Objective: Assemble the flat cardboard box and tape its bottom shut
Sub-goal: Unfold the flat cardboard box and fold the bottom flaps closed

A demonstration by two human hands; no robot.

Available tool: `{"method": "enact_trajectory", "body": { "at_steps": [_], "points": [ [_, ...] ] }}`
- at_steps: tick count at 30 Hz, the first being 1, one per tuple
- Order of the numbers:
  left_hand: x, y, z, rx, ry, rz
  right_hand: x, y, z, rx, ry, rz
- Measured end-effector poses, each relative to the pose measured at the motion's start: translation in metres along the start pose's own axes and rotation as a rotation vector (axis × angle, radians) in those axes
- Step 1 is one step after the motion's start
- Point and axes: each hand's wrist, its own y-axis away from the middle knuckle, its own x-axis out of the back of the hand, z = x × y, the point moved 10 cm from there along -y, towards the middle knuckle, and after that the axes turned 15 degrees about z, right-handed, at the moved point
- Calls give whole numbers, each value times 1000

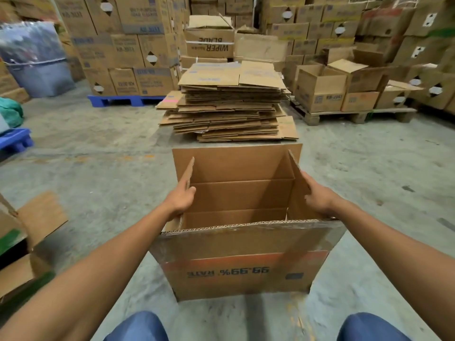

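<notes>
A brown cardboard box (pixel 243 274) stands opened up on the concrete floor right in front of me, its open end upward and its printing upside down on the near wall. All top flaps stick up. My left hand (pixel 181 198) lies with straight fingers against the outside of the left side flap (pixel 188 172). My right hand (pixel 317 195) presses flat against the outside of the right side flap (pixel 296 175). Inside, the brown inner walls show. No tape is in view.
A tall stack of flat cardboard boxes (pixel 229 104) sits just behind the box. Stacked cartons on pallets (pixel 354 114) fill the back and right. An open box (pixel 27 232) lies at the left edge. My knees in blue trousers (pixel 138 327) show at the bottom.
</notes>
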Motion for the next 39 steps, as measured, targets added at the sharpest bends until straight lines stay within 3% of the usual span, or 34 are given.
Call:
{"method": "enact_trajectory", "body": {
  "at_steps": [2, 5, 11, 19, 23, 27, 29, 31, 37, 39],
  "points": [
    [-11, 17, -4, 71, 76, -92, -5, 10, -6, -39, -77, -61],
    [-23, 41, -20, 153, -35, -179, -34, 36, -13, -110, -97, -272],
    [-61, 78, -66, 55, -646, -429, -100, 63, -1, 151, 373, -511],
    [-81, 79, -99, 41, -843, -458, -119, 86, 3, 195, 569, -783],
    [-83, 77, -106, 40, -838, -433, -86, 42, -45, 199, 399, -558],
    [-85, 78, -110, 32, -804, -427, -20, -25, -102, 262, 172, 130],
    [-85, 78, -111, 26, -796, -412, -2, -47, -115, 254, 118, 346],
    [-87, 78, -113, 19, -784, -403, -4, -69, -122, 235, 166, 349],
    [-87, 76, -115, -4, -771, -384, -25, -101, -111, 174, 348, 146],
    [-87, 76, -117, 2, -769, -402, -27, -94, -113, 225, 409, 183]
  ]
}}
